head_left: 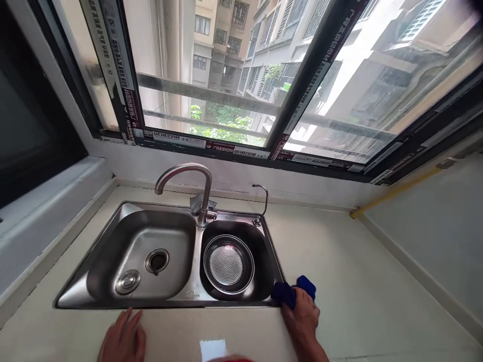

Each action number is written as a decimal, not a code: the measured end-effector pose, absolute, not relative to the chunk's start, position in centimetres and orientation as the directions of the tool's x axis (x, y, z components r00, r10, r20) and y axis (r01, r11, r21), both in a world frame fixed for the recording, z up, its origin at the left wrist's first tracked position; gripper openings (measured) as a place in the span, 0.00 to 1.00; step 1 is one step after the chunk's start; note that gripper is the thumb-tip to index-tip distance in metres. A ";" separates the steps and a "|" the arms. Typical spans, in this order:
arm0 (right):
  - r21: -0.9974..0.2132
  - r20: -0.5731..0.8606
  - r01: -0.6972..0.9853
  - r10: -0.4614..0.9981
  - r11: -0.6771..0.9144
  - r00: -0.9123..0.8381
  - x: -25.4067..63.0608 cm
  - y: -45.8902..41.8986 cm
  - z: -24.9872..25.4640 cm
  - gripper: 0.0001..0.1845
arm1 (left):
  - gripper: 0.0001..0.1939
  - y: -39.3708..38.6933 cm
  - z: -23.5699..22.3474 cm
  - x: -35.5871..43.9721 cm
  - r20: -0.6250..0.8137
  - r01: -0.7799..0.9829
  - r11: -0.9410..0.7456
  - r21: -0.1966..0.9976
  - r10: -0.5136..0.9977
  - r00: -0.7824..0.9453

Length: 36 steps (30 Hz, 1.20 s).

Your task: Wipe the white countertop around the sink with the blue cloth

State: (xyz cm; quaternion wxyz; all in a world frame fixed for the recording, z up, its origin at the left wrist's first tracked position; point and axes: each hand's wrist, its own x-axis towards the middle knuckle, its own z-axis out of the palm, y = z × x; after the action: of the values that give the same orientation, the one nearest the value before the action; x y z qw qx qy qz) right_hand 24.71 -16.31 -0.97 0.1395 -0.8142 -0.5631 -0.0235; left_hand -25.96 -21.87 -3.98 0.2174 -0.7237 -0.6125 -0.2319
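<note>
My right hand (303,312) grips a dark blue cloth (284,294) at the front right corner of the steel double sink (196,281). Part of the cloth hangs over the sink's rim and another part sticks out beyond my fingers. My left hand (124,338) rests with its fingers stretched out on the counter, just in front of the left basin, and holds nothing. Inside the right basin lies a round pan-like vessel with a dimpled bottom (226,265). A drain strainer (128,281) lies beside the drain hole (157,261) in the left basin.
A curved faucet (206,191) rises behind the divider, with a crumpled grey thing (196,203) at its base. A thin small spout (266,201) stands at the back right. White paper (212,349) lies on the counter's front. A yellow pipe (396,190) runs along the right wall.
</note>
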 end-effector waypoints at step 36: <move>-0.617 0.102 0.585 0.791 0.526 -0.603 4.5 -16.8 -0.3 0.41 | 0.39 -20.2 -1.0 -18.2 0.089 0.675 -0.215 0.706 0.972 0.216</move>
State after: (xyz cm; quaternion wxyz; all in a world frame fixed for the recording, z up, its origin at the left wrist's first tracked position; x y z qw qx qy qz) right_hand 4.50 -16.79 -0.28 0.1890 -0.4036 -0.8528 0.2724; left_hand -18.15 -20.25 -1.01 -0.2732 -0.7303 -0.5639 -0.2719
